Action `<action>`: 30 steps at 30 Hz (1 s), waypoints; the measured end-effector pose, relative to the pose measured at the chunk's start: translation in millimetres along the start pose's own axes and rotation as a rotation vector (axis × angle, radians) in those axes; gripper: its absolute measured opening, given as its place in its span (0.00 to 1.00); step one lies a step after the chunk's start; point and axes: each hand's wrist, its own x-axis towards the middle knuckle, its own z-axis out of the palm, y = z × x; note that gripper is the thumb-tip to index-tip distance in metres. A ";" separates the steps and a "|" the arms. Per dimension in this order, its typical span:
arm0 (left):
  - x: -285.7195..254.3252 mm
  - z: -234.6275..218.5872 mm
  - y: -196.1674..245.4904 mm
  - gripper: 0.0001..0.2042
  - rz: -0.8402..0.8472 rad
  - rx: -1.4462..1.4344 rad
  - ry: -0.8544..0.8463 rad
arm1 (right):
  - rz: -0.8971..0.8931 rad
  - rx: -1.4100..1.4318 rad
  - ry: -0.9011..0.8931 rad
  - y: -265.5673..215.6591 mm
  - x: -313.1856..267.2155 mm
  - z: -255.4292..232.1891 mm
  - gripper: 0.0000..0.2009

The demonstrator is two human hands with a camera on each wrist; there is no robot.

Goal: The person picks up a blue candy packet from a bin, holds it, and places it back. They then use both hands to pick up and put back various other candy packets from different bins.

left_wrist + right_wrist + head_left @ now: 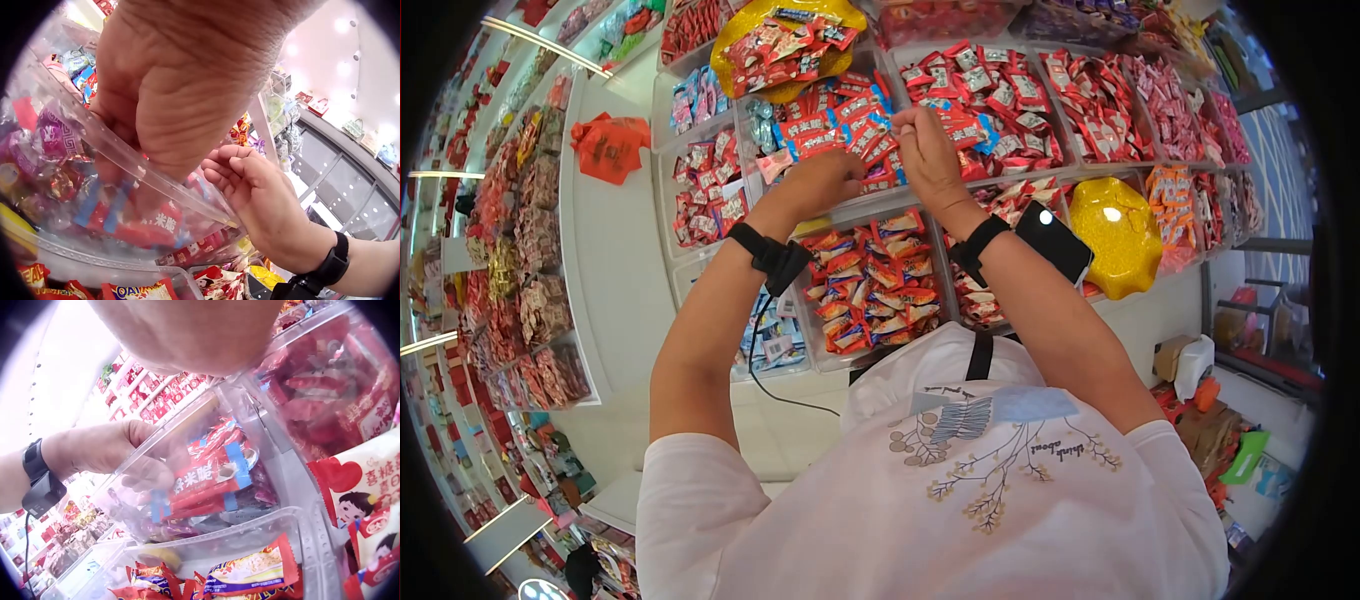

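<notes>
Inside a clear bin lie red packets with blue ends (810, 135). My left hand (825, 182) reaches into this bin. Seen through the clear wall in the right wrist view, the left hand (145, 464) has its bent fingers round the left end of a red packet (203, 478); in the left wrist view the same hand (175, 87) hides part of the bin. My right hand (930, 160) is raised over the bin's right part, close to the packets. Its fingers are loosely bent with nothing visible in them, as the left wrist view of the right hand (262, 203) shows.
A yellow dish (745, 75) heaped with red packets stands at the bin's far side. Another yellow dish (1110, 245) and a black phone (1052, 243) lie to the right. Bins of wrapped sweets (870, 285) surround the hands. A red bag (610, 147) lies on the white surface at left.
</notes>
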 end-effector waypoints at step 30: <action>15.9 7.1 3.1 0.11 -0.180 0.290 0.151 | -0.038 -0.023 -0.011 2.0 -0.2 -0.4 0.06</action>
